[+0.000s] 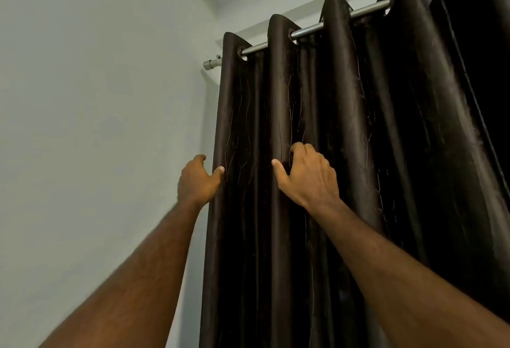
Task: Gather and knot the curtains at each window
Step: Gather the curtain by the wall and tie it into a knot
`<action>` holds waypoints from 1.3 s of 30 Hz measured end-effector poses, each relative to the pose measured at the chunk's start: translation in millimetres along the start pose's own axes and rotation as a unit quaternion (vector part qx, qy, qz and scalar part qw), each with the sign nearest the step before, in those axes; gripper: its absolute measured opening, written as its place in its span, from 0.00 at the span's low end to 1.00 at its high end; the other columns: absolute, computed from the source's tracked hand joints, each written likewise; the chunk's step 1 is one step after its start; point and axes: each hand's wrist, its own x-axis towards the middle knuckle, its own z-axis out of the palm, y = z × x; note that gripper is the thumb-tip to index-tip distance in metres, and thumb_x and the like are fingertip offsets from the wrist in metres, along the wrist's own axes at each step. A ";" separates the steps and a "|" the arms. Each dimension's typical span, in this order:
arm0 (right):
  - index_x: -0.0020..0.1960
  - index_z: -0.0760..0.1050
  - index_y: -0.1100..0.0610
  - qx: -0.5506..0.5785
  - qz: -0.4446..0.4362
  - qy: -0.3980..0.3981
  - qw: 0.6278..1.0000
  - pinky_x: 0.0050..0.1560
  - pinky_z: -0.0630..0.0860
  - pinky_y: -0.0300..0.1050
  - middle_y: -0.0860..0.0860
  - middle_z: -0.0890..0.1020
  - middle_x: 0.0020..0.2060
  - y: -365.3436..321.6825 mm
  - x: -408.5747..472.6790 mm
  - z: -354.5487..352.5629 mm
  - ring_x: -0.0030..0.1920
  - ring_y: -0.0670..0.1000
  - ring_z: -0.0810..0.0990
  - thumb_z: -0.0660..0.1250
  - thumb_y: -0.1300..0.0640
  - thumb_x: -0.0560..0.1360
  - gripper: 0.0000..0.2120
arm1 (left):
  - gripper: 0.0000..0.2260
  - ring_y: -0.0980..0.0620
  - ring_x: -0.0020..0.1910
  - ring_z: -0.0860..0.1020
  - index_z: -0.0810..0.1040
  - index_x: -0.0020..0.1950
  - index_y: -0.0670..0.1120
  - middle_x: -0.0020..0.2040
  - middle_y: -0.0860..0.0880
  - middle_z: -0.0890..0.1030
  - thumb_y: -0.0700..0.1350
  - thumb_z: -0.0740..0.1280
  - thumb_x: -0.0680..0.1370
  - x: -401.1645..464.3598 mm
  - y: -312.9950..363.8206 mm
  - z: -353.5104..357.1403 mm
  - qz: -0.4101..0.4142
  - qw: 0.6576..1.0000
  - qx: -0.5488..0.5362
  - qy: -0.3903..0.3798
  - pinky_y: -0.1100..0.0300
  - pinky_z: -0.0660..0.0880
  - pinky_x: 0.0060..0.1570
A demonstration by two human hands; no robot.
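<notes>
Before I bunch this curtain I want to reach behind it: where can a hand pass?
Free: the bare wall strip left of the curtain edge, where the left hand grips. Crowded: the folds around the right hand and rightward along the rod.

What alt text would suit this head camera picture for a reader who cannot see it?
Two bare hands grip a dark brown curtain on a metal rod: the left hand holds its outer edge, the right hand a fold. A pale wall lies left.
</notes>
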 end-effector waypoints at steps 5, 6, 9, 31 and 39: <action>0.67 0.70 0.56 -0.006 0.004 0.010 1.000 0.51 0.79 0.50 0.53 0.76 0.61 -1.9 13.4 20.3 0.57 0.55 0.79 0.60 0.34 0.79 0.29 | 0.33 0.38 0.71 0.73 0.64 0.78 0.42 0.73 0.40 0.73 0.57 0.69 0.80 21.0 -11.5 17.0 -0.023 1.000 -0.003 -0.006 0.42 0.72 0.68; 0.68 0.69 0.56 -0.008 0.010 0.006 1.000 0.51 0.79 0.50 0.54 0.76 0.62 -3.9 17.4 23.1 0.58 0.55 0.79 0.61 0.34 0.79 0.30 | 0.31 0.38 0.69 0.75 0.66 0.76 0.42 0.71 0.41 0.75 0.57 0.69 0.80 26.3 -11.8 21.6 -0.019 1.000 -0.006 -0.011 0.43 0.73 0.66; 0.71 0.66 0.56 -0.005 0.037 -0.004 0.999 0.52 0.78 0.51 0.55 0.74 0.64 -8.7 28.7 29.8 0.61 0.56 0.78 0.62 0.32 0.77 0.34 | 0.23 0.39 0.57 0.80 0.73 0.67 0.44 0.60 0.43 0.81 0.57 0.69 0.79 44.5 -14.4 33.5 -0.003 0.999 -0.030 -0.012 0.44 0.79 0.59; 0.56 0.73 0.58 -0.034 0.093 0.041 0.994 0.46 0.82 0.58 0.57 0.82 0.46 13.1 36.1 42.3 0.47 0.61 0.83 0.59 0.54 0.84 0.09 | 0.15 0.40 0.34 0.78 0.71 0.35 0.42 0.32 0.44 0.78 0.46 0.68 0.79 31.1 31.7 111.8 0.158 0.970 -0.185 -0.002 0.48 0.75 0.34; 0.59 0.75 0.58 0.014 0.128 -0.046 0.991 0.54 0.77 0.57 0.61 0.81 0.57 -59.0 39.4 89.9 0.58 0.65 0.79 0.58 0.59 0.82 0.10 | 0.18 0.50 0.26 0.72 0.75 0.32 0.43 0.26 0.47 0.76 0.46 0.67 0.81 45.0 -8.3 64.4 0.175 0.969 -0.174 0.000 0.51 0.72 0.32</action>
